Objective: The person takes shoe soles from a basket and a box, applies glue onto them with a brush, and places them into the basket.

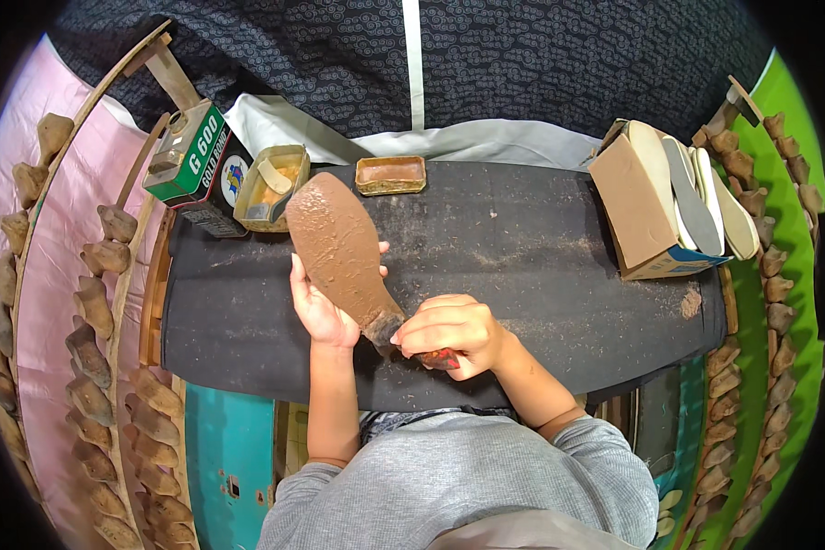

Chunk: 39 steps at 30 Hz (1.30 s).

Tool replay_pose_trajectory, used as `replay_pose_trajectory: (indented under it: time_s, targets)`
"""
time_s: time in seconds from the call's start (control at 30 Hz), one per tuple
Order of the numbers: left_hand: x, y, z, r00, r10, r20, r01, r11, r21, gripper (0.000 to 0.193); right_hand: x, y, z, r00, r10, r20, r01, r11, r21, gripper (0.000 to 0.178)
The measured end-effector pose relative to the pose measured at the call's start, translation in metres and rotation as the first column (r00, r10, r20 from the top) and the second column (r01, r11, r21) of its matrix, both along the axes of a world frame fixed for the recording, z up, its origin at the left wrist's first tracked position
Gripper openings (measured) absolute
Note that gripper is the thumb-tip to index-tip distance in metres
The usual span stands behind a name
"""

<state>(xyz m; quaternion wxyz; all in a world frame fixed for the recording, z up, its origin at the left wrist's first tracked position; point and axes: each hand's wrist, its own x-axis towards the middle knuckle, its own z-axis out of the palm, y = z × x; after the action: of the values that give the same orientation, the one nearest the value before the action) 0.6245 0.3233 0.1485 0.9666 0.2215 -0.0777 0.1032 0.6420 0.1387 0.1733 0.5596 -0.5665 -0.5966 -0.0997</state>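
In the head view, my left hand [325, 316] holds a brown shoe sole [335, 234] from underneath, palm turned up, with my thumb along its left side and my fingertips showing past its right side. The sole is raised above the left half of the desk [247, 307], its wide end pointing toward the far edge and its narrow end toward the near edge. Its face looks wet and lumpy, shiniest near the wide end. My right hand [454, 330] has its fingers curled tight around a dark tool [442, 358] with red on its end, close beside the sole's narrow end; my hand hides most of it, so I cannot tell its kind. At the desk's far left corner stands a green and black can [202, 174], and just right of it an open container [273, 215] with a pale scraper [273, 177] in it. A shallow tin [390, 176] sits at the far edge, left of the middle. At the far right corner, a cardboard box [625, 197] holds several upright soles [695, 206]. Crumbs are scattered over the dark cloth, with a brownish clump [691, 303] near the right edge.
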Motion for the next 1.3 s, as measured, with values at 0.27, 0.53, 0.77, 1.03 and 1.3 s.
replay_pose_trajectory:
  time_s: [0.27, 0.53, 0.77, 1.03, 1.3]
  targets:
    - [-0.013, -0.019, 0.002, 0.993, -0.106, -0.047, 0.115, 0.965, 0.236, 0.062, 0.016, -0.001, 0.03, 0.972, -0.206, 0.11, 0.178, 0.959, 0.22, 0.026]
    - [-0.009, -0.018, -0.003, 0.978, -0.199, -0.059, 0.201, 0.979, 0.037, 0.061, 0.017, -0.004, 0.031, 0.954, -0.201, 0.224, 0.175, 0.976, 0.129, 0.031]
    - [-0.012, -0.02, -0.003, 0.978, -0.198, -0.062, 0.197, 0.98, -0.019, 0.063, 0.022, -0.006, 0.039, 0.943, -0.268, 0.195, 0.23, 0.953, 0.199, 0.021]
    - [-0.009, -0.01, -0.012, 0.976, -0.218, -0.014, 0.217, 0.961, 0.171, 0.062, 0.03, -0.003, 0.033, 0.884, -0.392, 0.252, 0.314, 0.901, 0.3, 0.02]
    - [-0.012, -0.01, -0.001, 0.982, -0.187, -0.037, 0.19, 0.96, 0.207, 0.062, 0.035, -0.002, 0.043, 0.905, -0.386, 0.179, 0.323, 0.897, 0.301, 0.025]
